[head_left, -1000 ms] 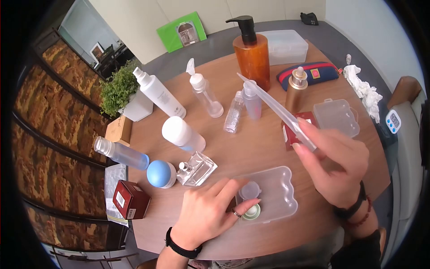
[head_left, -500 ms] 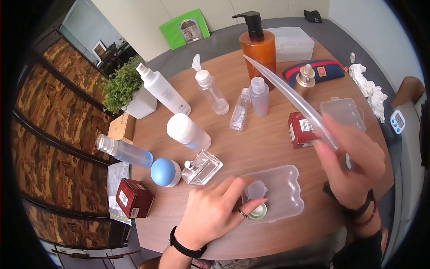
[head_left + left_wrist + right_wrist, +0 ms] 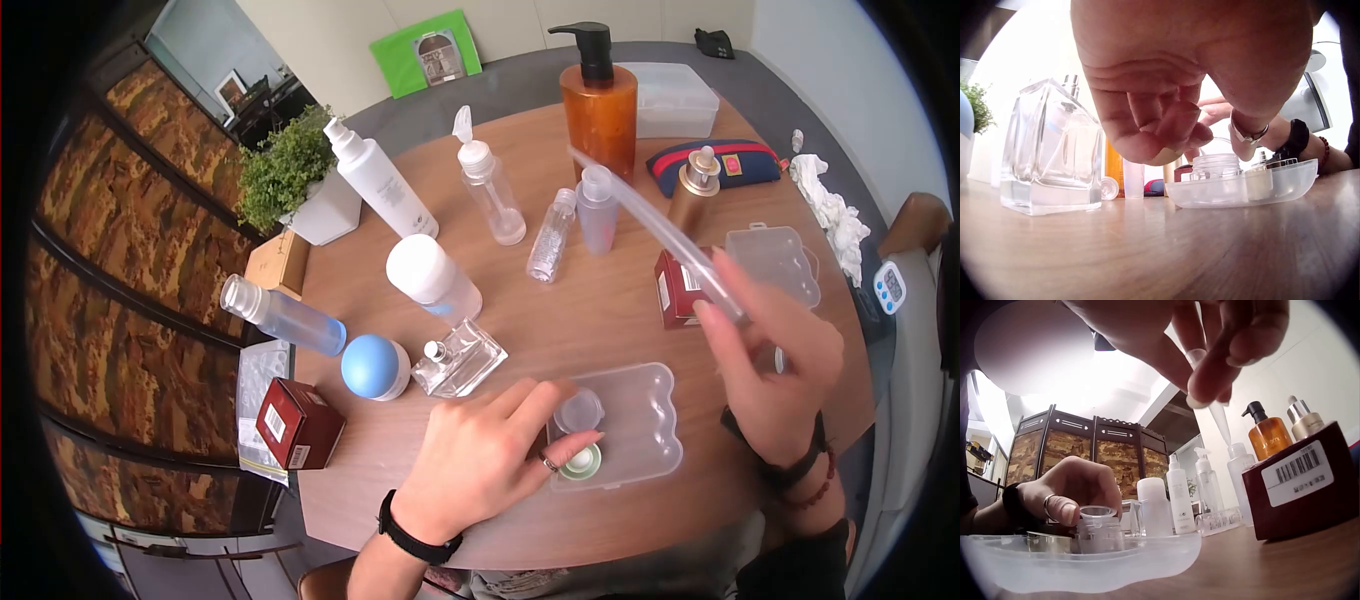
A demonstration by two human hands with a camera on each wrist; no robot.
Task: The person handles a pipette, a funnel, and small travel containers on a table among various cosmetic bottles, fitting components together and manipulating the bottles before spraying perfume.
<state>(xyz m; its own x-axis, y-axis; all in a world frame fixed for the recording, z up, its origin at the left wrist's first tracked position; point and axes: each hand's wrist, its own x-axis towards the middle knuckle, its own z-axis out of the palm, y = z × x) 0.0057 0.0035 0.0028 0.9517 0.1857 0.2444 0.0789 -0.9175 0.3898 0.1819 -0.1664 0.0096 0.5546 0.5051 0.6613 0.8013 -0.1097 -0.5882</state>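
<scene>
My right hand pinches the wide end of a translucent tapered plastic tube, like a pipette, between thumb and fingers. In the head view its thin end points up and away, overlapping the bottles; in the right wrist view it narrows downward. My left hand, with a ring on the thumb, curls finger and thumb around a small clear open jar. The jar stands in a clear scalloped plastic tray, beside a small green-rimmed round piece. A glass perfume bottle stands left of this hand.
An amber pump bottle, a gold dropper bottle and a red box stand beyond the right hand. A white spray bottle, a blue-capped jar and another red box are to the left. A clear case lies far right.
The head view has shifted slightly, so the table things appear farther right. The tube's thin end rises, then dips a little. The left hand stays at the jar.
</scene>
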